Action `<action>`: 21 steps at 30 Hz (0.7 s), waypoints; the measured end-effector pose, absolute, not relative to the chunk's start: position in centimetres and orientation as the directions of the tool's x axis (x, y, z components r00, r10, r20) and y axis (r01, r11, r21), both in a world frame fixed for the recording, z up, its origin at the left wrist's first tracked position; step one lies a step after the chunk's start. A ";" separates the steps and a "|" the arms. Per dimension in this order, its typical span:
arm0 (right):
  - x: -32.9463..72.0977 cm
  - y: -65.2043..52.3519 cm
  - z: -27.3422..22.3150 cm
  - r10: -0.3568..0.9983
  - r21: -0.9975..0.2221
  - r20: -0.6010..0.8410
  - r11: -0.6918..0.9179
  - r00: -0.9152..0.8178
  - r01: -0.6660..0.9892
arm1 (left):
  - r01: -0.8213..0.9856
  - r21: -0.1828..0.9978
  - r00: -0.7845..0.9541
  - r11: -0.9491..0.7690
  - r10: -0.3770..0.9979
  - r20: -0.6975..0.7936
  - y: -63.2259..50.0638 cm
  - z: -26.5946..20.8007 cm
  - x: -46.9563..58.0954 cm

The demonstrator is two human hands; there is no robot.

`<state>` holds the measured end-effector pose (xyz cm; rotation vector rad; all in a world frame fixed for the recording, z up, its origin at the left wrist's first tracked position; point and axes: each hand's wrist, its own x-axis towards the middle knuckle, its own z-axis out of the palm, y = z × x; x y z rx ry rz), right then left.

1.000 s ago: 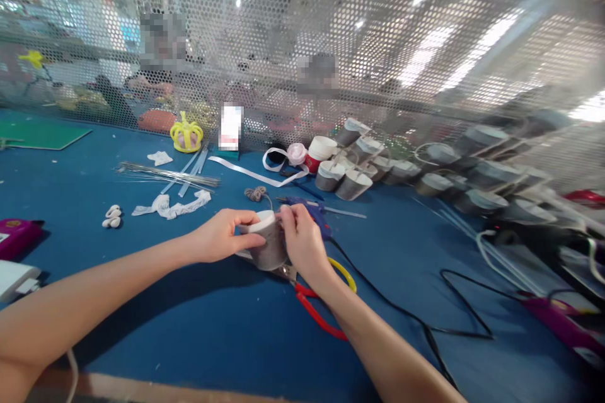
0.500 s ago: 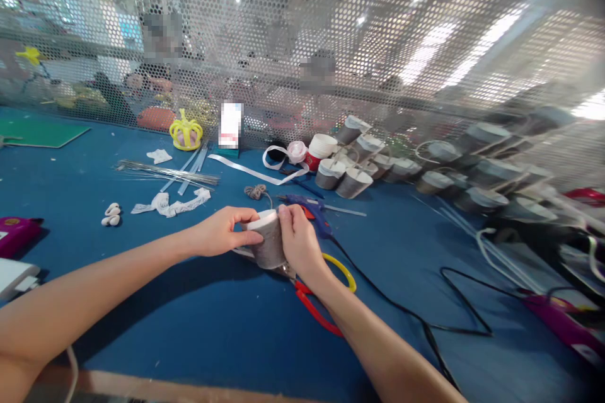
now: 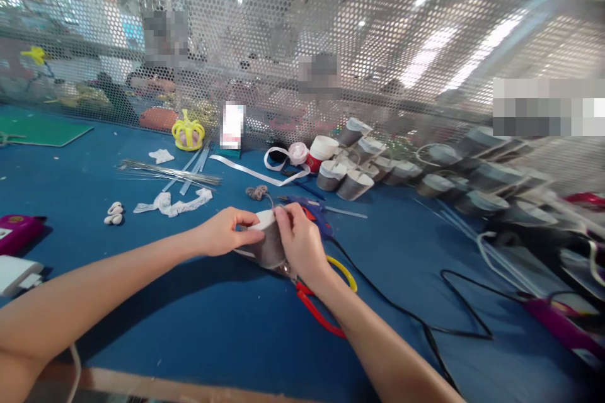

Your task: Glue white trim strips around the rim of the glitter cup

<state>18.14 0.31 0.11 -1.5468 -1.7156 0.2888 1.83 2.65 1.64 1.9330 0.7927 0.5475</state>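
A small grey cup [image 3: 270, 249] with a white inside is held just above the blue table, tilted slightly. My left hand [image 3: 230, 232] grips its left side, fingers inside the rim and thumb outside. On the opposite side, my right hand [image 3: 303, 244] closes at the rim, thumb and fingers pinching the edge where a thin grey cord meets it. That cord runs back to a small bundle of twine [image 3: 256, 192] behind the cup. Scissors [image 3: 317, 315] with red and yellow handles lie under my right wrist. A blue glue gun [image 3: 324, 221] rests behind my right hand.
Several similar grey cups [image 3: 355, 185] stand at the back right before a perforated metal screen [image 3: 265, 31]. White ribbon [image 3: 246, 170], thin wires [image 3: 165, 170] and lace [image 3: 174, 206] lie at the left back. A black cable [image 3: 378, 289] crosses the right side.
My right fingers have shifted slightly left along the cup's rim, and the cup has turned a little. My left hand keeps its grip.
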 end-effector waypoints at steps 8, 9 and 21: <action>19.2 2.4 3.4 0.986 -0.945 0.137 0.101 0.094 0.310 | 0.319 0.852 0.712 -0.414 0.699 0.074 2.8 1.8 1.4; 19.0 3.0 4.1 0.991 -0.949 0.115 0.091 0.062 0.301 | 0.311 0.852 0.714 -0.422 0.696 0.084 2.8 1.8 1.4; 12.5 12.8 7.9 0.998 -0.956 0.062 0.050 0.032 0.288 | 0.053 0.988 0.701 -0.146 0.710 0.067 2.7 0.5 2.1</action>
